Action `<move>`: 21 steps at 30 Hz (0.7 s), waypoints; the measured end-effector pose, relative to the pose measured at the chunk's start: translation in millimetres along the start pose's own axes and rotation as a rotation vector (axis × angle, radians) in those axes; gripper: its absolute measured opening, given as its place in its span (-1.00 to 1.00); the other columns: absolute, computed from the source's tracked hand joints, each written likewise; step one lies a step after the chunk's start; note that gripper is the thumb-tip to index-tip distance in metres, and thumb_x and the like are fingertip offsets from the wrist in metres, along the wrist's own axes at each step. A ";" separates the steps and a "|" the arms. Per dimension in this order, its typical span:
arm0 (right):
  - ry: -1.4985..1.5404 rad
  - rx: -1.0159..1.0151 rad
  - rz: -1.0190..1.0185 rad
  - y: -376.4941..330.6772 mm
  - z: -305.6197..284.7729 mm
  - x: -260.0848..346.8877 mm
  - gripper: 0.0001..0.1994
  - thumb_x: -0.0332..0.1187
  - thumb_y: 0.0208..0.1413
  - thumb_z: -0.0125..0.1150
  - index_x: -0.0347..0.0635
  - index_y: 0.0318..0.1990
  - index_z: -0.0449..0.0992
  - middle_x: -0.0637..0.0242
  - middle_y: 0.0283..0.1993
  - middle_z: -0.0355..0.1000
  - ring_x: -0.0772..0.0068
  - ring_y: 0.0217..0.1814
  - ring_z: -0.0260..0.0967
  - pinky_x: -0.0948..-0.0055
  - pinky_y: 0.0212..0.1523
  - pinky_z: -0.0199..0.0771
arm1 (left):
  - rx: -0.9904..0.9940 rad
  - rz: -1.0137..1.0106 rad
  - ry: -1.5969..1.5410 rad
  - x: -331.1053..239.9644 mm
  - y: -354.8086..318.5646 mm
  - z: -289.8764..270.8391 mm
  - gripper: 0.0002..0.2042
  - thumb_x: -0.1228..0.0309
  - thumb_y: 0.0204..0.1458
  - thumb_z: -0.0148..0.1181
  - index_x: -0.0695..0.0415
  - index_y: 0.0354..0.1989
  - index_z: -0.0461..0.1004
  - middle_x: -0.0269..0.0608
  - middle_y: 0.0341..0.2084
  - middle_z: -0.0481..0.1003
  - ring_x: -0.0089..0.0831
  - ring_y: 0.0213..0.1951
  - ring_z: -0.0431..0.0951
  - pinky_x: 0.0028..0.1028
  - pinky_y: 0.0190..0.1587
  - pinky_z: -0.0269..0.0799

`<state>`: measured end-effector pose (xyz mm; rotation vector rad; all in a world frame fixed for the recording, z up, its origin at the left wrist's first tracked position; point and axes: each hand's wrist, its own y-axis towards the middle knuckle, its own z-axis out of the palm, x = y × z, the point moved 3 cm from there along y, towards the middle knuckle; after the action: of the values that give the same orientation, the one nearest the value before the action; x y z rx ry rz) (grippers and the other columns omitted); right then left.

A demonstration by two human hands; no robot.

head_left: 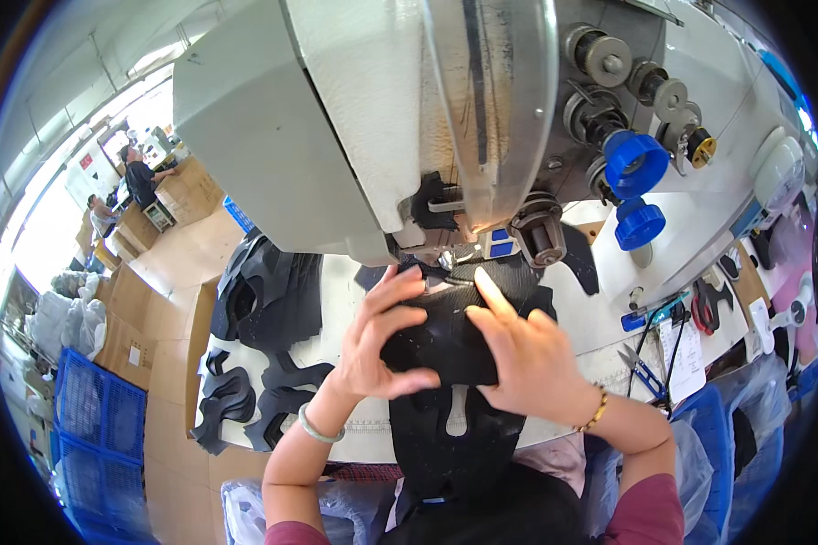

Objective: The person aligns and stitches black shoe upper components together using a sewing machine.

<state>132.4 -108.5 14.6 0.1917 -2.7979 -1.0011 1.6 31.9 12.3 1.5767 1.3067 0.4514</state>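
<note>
A black shoe-upper-like fabric piece (441, 338) lies under the head of a sewing machine (286, 136). My left hand (384, 338) is at its left edge, fingers spread and curved, thumb apart near the lower edge. My right hand (532, 359) rests on its right side. The index finger stretches toward the needle area and presses the cloth, the thumb lies lower, and the other fingers are curled. The presser foot (447, 260) is partly hidden by the machine head. Another black cut piece (454, 445) hangs over the table's front edge toward my lap.
Stacked black cut pieces (268, 295) and smaller ones (223, 400) lie on the left of the table. At right are blue-handled snips (643, 371) and red-handled scissors (703, 309). Blue crates (100, 418) and cartons (123, 336) stand left; people work in the background.
</note>
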 end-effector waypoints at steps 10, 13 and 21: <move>0.041 -0.262 -0.029 9.7 7.0 -58.4 -0.45 -0.49 -0.42 0.26 0.05 -0.08 0.52 0.35 -0.14 0.45 0.19 -0.12 0.32 0.25 -0.09 0.24 | 0.185 -0.038 0.554 -24.3 24.6 18.5 -0.57 0.50 -0.40 0.31 0.14 -0.19 0.50 -0.17 -0.19 0.48 -0.20 -0.05 0.48 -0.18 0.09 0.32; 0.021 -0.264 -0.040 5.8 11.2 -59.8 -0.50 -0.39 -0.35 0.33 0.07 -0.07 0.51 0.36 -0.15 0.46 0.22 -0.11 0.33 0.22 -0.09 0.26 | 0.178 -0.024 0.560 -22.6 24.0 17.2 -0.57 0.51 -0.40 0.31 0.15 -0.19 0.50 -0.17 -0.18 0.48 -0.19 -0.07 0.48 -0.18 0.06 0.36; 0.035 -0.280 -0.044 3.0 12.4 -63.1 -0.42 -0.45 -0.50 0.20 0.07 -0.08 0.53 0.31 -0.08 0.45 0.15 -0.03 0.38 0.11 0.05 0.27 | 0.212 -0.011 0.535 -15.9 21.5 16.5 -0.37 0.45 -0.62 0.36 0.10 -0.12 0.47 -0.19 -0.08 0.42 -0.25 0.00 0.42 -0.24 -0.02 0.33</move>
<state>191.4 -87.6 0.1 0.2319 -2.5949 -1.3694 20.1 12.2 28.2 1.6847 1.8134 0.7862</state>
